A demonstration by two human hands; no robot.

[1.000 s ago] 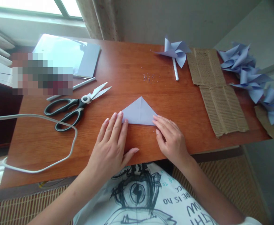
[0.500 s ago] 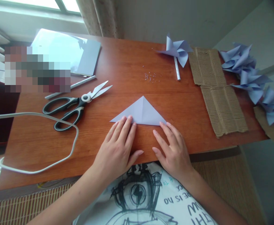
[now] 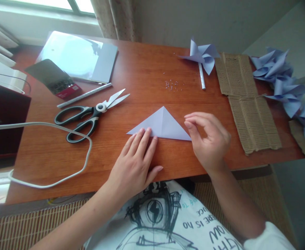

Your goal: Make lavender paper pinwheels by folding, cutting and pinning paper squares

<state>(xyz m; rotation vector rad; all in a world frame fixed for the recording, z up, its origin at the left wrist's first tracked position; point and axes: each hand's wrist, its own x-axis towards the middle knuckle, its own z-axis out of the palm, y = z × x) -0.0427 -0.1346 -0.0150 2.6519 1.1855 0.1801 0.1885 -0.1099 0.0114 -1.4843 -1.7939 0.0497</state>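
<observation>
- folded paper (image 3: 172,130): a triangle on the table (image 3: 178,163), in front of the person, long edge near the body, peak pointing away, crease down the middle.
- left hand (image 3: 134,163): flat, fingers stretched out, fingertips pressing on the near edge, left of the crease. grips nothing.
- right hand (image 3: 212,144): fingers bent, thumb and forefinger tips close together, just beside the paper's right corner. cannot tell whether the tips meet or whether the hand touches the corner.
- risk: the paper looks held on one side only. a knock from the right hand could lift that corner or swing the sheet round the left fingertips.
- risk: uneven push from the left hand could slide one layer over the other and skew the fold.
- scissors (image 3: 101,107) left of the paper, blades apart; white cable (image 3: 87,159) crosses a handle. a tug on the cable could drag them, perhaps into the paper.
- small bits (image 3: 171,84) scattered beyond the peak; any caught beneath might dent the sheet.
</observation>
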